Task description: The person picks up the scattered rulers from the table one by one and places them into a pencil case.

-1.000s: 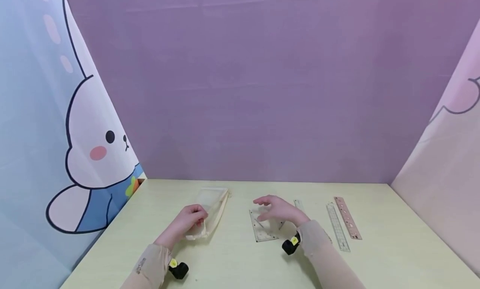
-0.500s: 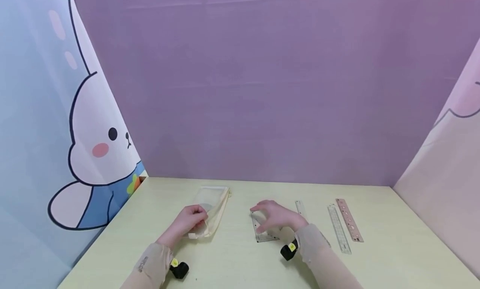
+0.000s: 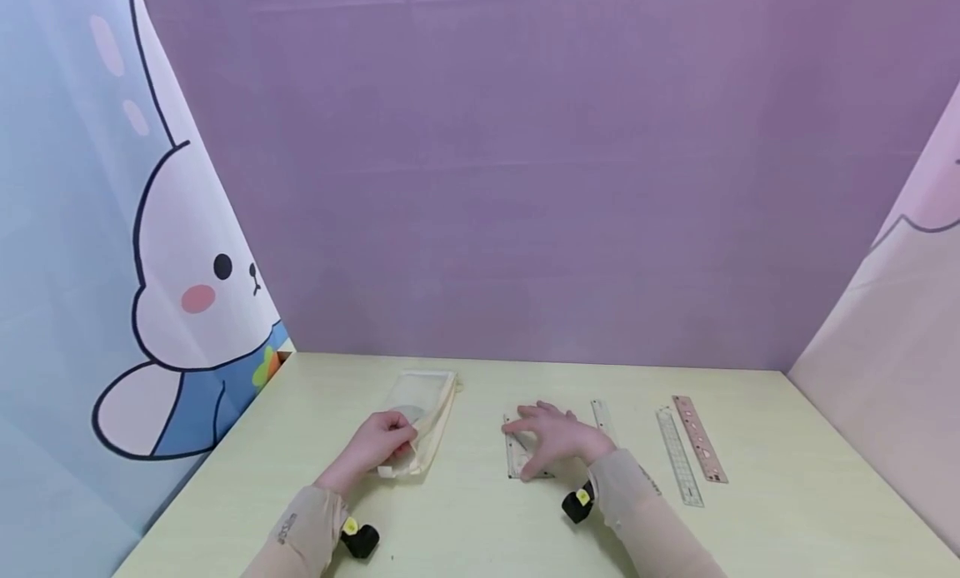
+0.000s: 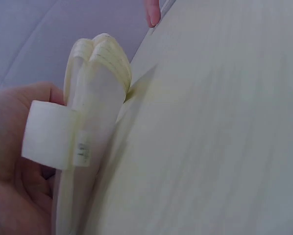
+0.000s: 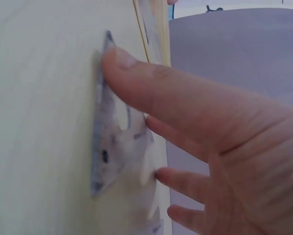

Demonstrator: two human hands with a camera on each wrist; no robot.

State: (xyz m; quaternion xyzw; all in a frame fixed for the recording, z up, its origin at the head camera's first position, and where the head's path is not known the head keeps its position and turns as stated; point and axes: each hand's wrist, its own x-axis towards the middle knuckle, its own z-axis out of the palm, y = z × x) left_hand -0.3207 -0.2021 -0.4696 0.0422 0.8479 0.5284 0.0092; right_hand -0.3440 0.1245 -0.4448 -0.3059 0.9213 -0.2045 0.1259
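Well, left hand (image 3: 377,440): pinches the pouch (image 3: 427,421).
Right hand (image 3: 557,436): spread loosely, the set square (image 5: 110,147) beneath.
Risk: pressed flat, it might skid.

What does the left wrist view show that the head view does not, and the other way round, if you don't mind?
Only the left wrist view shows the small dark marks beside the white tag of the pouch.
Only the head view shows the pink ruler, the clear ruler next to it and the printed rabbit.
Both show the left hand gripping the pouch, some of the right hand and the table.
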